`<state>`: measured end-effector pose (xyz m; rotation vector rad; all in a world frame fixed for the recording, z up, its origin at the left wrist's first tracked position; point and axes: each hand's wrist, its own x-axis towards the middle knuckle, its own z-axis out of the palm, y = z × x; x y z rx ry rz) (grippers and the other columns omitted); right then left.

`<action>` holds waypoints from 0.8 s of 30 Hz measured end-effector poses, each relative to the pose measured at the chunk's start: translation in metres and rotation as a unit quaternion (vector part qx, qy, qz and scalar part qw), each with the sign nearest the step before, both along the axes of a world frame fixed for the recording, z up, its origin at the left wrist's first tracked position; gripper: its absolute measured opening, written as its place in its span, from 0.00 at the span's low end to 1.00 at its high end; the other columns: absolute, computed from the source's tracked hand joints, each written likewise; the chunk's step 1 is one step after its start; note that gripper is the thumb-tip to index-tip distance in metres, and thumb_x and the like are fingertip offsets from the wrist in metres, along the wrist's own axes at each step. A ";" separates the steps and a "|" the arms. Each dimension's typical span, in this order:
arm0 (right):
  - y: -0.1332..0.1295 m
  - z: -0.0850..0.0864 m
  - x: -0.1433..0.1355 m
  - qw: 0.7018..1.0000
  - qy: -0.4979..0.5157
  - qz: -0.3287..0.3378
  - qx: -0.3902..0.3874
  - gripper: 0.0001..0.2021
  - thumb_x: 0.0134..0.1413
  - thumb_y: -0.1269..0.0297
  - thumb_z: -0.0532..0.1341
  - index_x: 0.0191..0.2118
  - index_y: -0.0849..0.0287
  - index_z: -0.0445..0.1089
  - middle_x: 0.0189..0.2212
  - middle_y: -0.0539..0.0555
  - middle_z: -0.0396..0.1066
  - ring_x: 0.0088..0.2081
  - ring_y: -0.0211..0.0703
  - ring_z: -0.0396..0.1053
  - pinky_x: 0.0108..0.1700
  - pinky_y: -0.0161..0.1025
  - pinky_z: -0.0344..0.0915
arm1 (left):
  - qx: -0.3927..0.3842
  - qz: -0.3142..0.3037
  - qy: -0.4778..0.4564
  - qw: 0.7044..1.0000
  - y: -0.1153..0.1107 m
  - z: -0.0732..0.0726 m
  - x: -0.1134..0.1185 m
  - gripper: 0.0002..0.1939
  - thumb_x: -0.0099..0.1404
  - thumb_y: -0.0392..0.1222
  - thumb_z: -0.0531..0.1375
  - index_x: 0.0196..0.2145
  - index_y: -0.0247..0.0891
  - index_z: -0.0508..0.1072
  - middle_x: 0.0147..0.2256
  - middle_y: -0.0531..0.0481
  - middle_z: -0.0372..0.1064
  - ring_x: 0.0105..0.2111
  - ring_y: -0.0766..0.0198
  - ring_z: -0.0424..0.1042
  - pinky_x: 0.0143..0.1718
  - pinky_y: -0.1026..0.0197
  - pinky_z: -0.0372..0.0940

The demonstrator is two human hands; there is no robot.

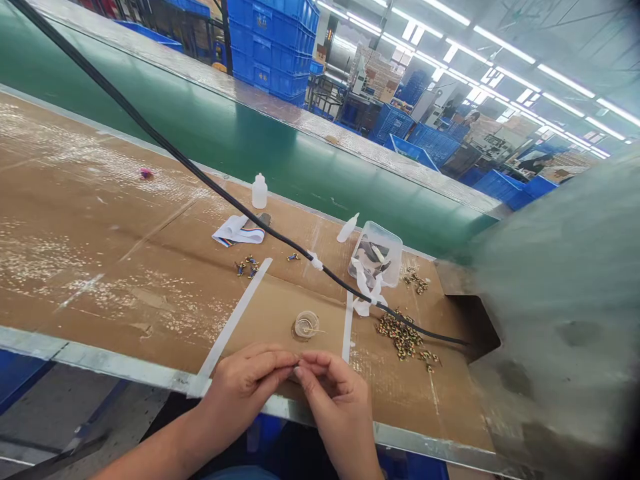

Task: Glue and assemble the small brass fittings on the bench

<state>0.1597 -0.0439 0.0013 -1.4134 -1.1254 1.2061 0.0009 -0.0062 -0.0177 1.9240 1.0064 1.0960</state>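
A: Head view; hand pose?

B: Left hand [250,379] in from lower left, right hand [343,399] from lower right; fingertips meet above the bench edge [400,437]; both in a narrow thumb-and-forefinger pinch.

A: Holding?

B: Can't tell, fingers hide it; clear cup [304,333] with thin stick [318,330] sits just beyond, on cardboard [280,300].
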 end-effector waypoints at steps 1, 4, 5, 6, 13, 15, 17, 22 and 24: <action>0.000 0.000 0.001 1.000 -0.012 -0.001 0.009 0.08 0.54 0.62 0.63 0.39 0.58 0.74 0.32 0.54 0.76 0.35 0.44 0.75 0.39 0.37 0.71 | -0.022 -0.003 -0.010 1.000 0.001 0.001 0.000 0.10 0.63 0.31 0.58 0.38 0.43 0.77 0.33 0.53 0.76 0.33 0.68 0.75 0.36 0.71 0.68; 0.003 -0.002 0.006 0.996 -0.066 -0.042 0.041 0.08 0.55 0.60 0.62 0.37 0.58 0.73 0.30 0.53 0.74 0.32 0.41 0.72 0.35 0.34 0.69 | -0.096 0.004 -0.032 0.995 0.006 0.003 -0.001 0.06 0.61 0.33 0.60 0.33 0.41 0.77 0.30 0.54 0.76 0.31 0.67 0.74 0.34 0.70 0.67; 0.005 -0.003 0.009 0.993 -0.088 -0.066 0.051 0.08 0.55 0.60 0.62 0.36 0.59 0.72 0.29 0.53 0.73 0.32 0.41 0.71 0.33 0.34 0.69 | -0.118 0.010 -0.038 0.992 0.007 0.003 -0.001 0.05 0.61 0.34 0.61 0.32 0.41 0.77 0.29 0.53 0.75 0.30 0.66 0.74 0.33 0.69 0.67; 0.008 -0.005 0.013 0.988 -0.110 -0.089 0.060 0.08 0.54 0.60 0.62 0.36 0.59 0.71 0.29 0.52 0.72 0.31 0.40 0.70 0.33 0.34 0.68 | -0.138 0.015 -0.044 0.989 0.009 0.003 -0.001 0.04 0.60 0.35 0.61 0.32 0.40 0.77 0.29 0.53 0.75 0.30 0.66 0.73 0.33 0.69 0.66; 0.027 -0.010 0.023 0.958 -0.243 -0.087 0.129 0.08 0.55 0.61 0.62 0.40 0.56 0.74 0.33 0.52 0.70 0.27 0.37 0.64 0.33 0.36 0.64 | -0.269 0.033 -0.119 0.955 0.014 -0.001 0.000 0.04 0.58 0.39 0.63 0.32 0.39 0.77 0.29 0.51 0.73 0.30 0.64 0.71 0.32 0.66 0.66; 0.030 -0.007 0.021 0.957 -0.246 -0.069 0.136 0.06 0.57 0.63 0.61 0.37 0.55 0.75 0.32 0.52 0.70 0.30 0.38 0.66 0.34 0.35 0.63 | -0.282 0.036 -0.122 0.951 0.015 -0.001 0.000 0.05 0.58 0.40 0.63 0.33 0.39 0.77 0.29 0.52 0.73 0.29 0.65 0.70 0.32 0.67 0.65; 0.031 -0.006 0.019 0.957 -0.244 -0.062 0.141 0.06 0.58 0.64 0.60 0.35 0.54 0.75 0.32 0.52 0.71 0.32 0.39 0.67 0.34 0.34 0.64 | -0.287 0.035 -0.125 0.949 0.015 -0.002 0.000 0.05 0.58 0.40 0.63 0.33 0.39 0.77 0.29 0.52 0.73 0.29 0.65 0.69 0.32 0.67 0.65; 0.032 -0.005 0.018 0.951 -0.256 -0.060 0.163 0.06 0.57 0.66 0.61 0.37 0.55 0.76 0.33 0.52 0.72 0.32 0.40 0.69 0.33 0.34 0.65 | -0.283 0.037 -0.131 0.949 0.018 -0.001 0.000 0.05 0.57 0.40 0.63 0.32 0.38 0.77 0.29 0.51 0.73 0.30 0.64 0.70 0.32 0.66 0.65; 0.032 -0.005 0.018 0.947 -0.267 -0.058 0.168 0.06 0.57 0.67 0.61 0.36 0.55 0.76 0.32 0.52 0.72 0.31 0.40 0.69 0.33 0.34 0.65 | -0.281 0.042 -0.134 0.949 0.019 0.000 0.000 0.05 0.56 0.40 0.64 0.32 0.38 0.77 0.30 0.51 0.74 0.31 0.63 0.70 0.34 0.66 0.66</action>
